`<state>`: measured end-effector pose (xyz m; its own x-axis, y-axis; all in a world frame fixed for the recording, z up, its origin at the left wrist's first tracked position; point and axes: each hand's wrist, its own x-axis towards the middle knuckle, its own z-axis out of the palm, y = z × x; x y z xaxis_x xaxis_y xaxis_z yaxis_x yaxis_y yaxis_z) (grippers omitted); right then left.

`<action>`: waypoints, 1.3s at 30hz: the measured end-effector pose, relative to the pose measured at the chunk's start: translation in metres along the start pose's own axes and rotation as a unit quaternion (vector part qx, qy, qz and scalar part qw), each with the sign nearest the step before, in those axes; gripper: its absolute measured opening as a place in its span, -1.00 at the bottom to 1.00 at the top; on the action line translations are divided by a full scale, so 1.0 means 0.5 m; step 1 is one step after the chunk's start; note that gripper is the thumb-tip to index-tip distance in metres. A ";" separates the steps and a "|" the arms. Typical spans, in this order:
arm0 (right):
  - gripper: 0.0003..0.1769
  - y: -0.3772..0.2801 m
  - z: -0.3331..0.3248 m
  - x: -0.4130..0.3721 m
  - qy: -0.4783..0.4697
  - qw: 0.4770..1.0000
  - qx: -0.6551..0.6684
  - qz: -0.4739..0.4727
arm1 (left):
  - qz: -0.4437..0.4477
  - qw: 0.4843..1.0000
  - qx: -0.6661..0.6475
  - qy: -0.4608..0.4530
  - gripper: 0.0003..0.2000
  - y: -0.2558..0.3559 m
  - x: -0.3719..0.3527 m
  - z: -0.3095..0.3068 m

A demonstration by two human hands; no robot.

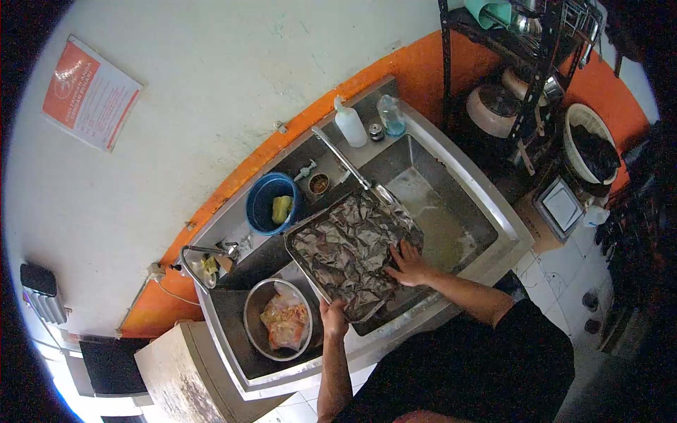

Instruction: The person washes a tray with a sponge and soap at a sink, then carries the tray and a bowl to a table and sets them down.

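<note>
A metal tray (305,276) lined with crumpled dark foil-like sheeting (345,247) lies tilted across the middle of the double sink. My left hand (333,316) grips the tray's near left edge, its fingers partly hidden by the rim. My right hand (407,264) lies with spread fingers on the crumpled sheeting near the tray's right side. Left of the tray, a steel bowl (250,321) holds raw-looking meat (285,321) in the left basin. The faucet (345,158) reaches over the tray's far edge; shallow cloudy water (441,218) is in the right basin.
Behind the tray stand a blue bucket (255,211) with a yellow-green item, a white bottle (350,125) and a clear bottle (392,116). A second faucet (204,248) is at the left. On the right are a black shelf rack (539,84) and a scale (562,206).
</note>
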<state>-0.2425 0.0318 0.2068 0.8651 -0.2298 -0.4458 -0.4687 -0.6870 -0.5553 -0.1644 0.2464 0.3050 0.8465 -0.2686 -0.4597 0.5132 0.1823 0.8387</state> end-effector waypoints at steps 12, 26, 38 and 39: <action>-0.15 0.275 -0.243 0.084 0.005 0.887 0.451 0.099 | -0.194 0.978 -0.043 -0.068 -0.92 -0.089 0.103 -0.112; -0.51 0.094 -0.433 -0.408 0.455 0.885 0.075 0.063 | -0.087 0.979 0.087 -0.164 -0.41 0.004 0.427 0.284; -0.49 0.286 -0.379 -0.545 0.687 0.714 -0.006 0.136 | 0.224 0.863 0.391 -0.229 -0.39 -0.037 0.553 0.349; -0.47 0.334 -0.401 -0.572 0.664 0.717 -0.159 0.141 | 0.203 0.839 0.445 -0.240 -0.40 0.009 0.514 0.333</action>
<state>-0.5323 -0.1556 0.3823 0.2492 -0.6995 0.6697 -0.7770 -0.5572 -0.2929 0.0317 0.0206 0.2391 0.6617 -0.7440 -0.0927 -0.2924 -0.3700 0.8818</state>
